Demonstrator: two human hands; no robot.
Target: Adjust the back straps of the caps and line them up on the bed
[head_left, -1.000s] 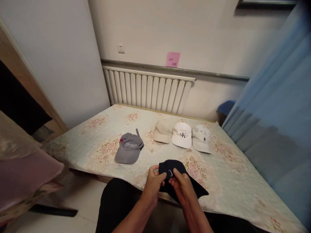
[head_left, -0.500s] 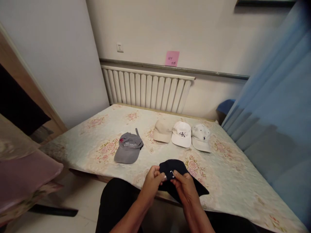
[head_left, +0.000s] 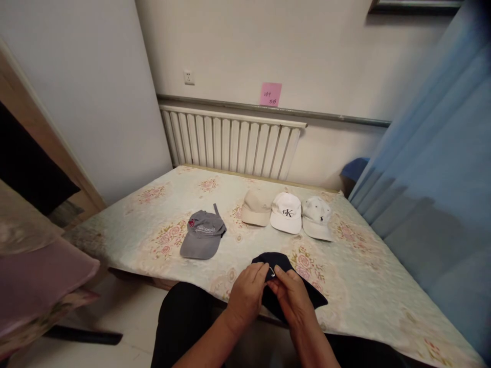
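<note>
A dark navy cap [head_left: 307,300] lies at the near edge of the floral mattress [head_left: 368,276], with a small metal buckle at its back. My left hand [head_left: 247,295] and my right hand [head_left: 292,295] both pinch the cap's back strap at that buckle, fingers closed and touching each other. A grey cap [head_left: 203,234] lies to the left. Further back sit a beige cap [head_left: 255,208], a white cap [head_left: 286,213] with a black logo and a pale cap [head_left: 316,219], side by side in a row.
A white radiator [head_left: 230,140] runs along the far wall under a pink sticky note [head_left: 270,94]. A blue curtain [head_left: 433,168] hangs at the right. Pink pillows [head_left: 34,276] sit at the left. My dark-trousered knees are below the mattress edge.
My fingers have closed further over the buckle at the cap's back strap, covering more of it. The cap and the other caps have stayed in place.
</note>
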